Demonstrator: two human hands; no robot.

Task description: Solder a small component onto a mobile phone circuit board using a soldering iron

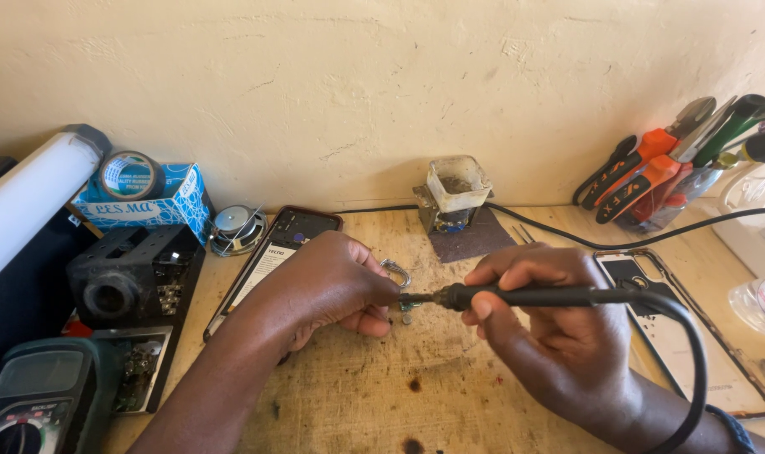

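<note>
right hand [542, 319]: grips soldering iron [517, 296] | left hand [332, 286]: pinches, apparently, small circuit board [409, 308] | wooden bench [382, 395]

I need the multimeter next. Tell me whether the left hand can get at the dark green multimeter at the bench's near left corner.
Probably yes. The left hand pinches a small green circuit board under the black soldering iron, so it must let go first. The dark green multimeter lies uncovered, with only bare wooden bench between.

- The left hand [328, 290] covers most of the small green board [409, 307] (only a corner shows).
- The multimeter [31, 402] is cut off by the bottom-left edge.
- The soldering iron [517, 296] cable leaves the frame at the bottom.
- The tool handles [685, 160] run past the right edge.
</note>
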